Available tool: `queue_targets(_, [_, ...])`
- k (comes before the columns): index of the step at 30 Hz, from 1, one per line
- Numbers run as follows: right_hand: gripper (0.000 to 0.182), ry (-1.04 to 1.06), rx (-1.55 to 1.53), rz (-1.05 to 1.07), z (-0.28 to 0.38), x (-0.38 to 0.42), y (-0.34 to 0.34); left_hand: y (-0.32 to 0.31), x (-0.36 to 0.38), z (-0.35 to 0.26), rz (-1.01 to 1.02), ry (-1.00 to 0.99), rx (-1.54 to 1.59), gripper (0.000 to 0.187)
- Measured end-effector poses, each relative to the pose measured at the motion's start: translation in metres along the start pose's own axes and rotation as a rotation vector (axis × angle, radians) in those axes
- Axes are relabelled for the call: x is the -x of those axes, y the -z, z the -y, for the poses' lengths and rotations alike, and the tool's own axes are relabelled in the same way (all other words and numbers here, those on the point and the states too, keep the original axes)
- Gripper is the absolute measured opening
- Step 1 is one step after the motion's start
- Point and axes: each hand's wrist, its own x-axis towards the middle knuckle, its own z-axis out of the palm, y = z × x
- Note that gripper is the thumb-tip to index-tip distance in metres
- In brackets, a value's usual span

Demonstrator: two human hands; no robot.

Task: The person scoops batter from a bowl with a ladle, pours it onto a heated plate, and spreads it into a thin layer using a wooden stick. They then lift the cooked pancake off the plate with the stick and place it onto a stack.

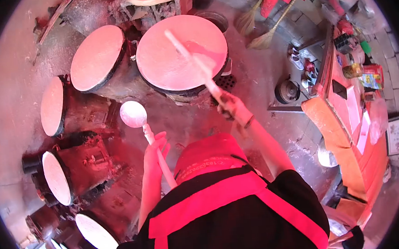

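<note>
My left hand (156, 151) is closed round the handle of a ladle (134, 114), whose round bowl looks coated in pale batter. The ladle hangs over the floor in front of the nearest round griddle (154, 85). My right hand (233, 109) grips a long pale wooden spreader (188, 57), tilted up and away to the left. It reaches across the griddle's top, which is covered by a thin, pale round of batter (157, 49). A darker patch shows on the batter beside the spreader. Red light colours everything.
More round griddles (97, 57) on stands curve down the left side. A broom (267, 38) lies at the upper right. A kettle (288, 91) and shoes (296, 61) are on the right, near a table with an orange cover (332, 138) and packets.
</note>
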Motion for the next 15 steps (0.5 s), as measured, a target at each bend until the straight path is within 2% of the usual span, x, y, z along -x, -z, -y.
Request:
queue_targets(3, [0.046, -0.03, 0.03, -0.057, 0.043, -0.021, 0.025, -0.011, 0.001, 0.007, 0.025, 0.005, -0.027, 0.051])
queue_targets(6, [0.043, 0.134, -0.091, -0.046, 0.057, -0.057, 0.019, -0.026, 0.011, 0.004, 0.0, 0.005, -0.064, 0.038])
queue_targets(9, [0.041, 0.132, 0.187, -0.129, 0.037, -0.087, -0.009, -0.035, 0.013, -0.001, -0.005, -0.011, -0.071, 0.032])
queue_targets(10, [0.041, 0.067, 0.319, -0.014, 0.042, -0.078, -0.01, -0.035, 0.011, -0.004, 0.002, -0.019, -0.069, 0.031])
queue_targets(12, [0.039, 0.321, 0.41, -0.045, 0.031, -0.065, -0.012, -0.024, 0.007, -0.01, 0.046, -0.022, -0.091, 0.022])
queue_targets(15, [0.039, 0.642, 0.072, -0.288, 0.011, -0.043, -0.024, -0.022, 0.018, -0.03, 0.042, -0.143, -0.268, 0.013])
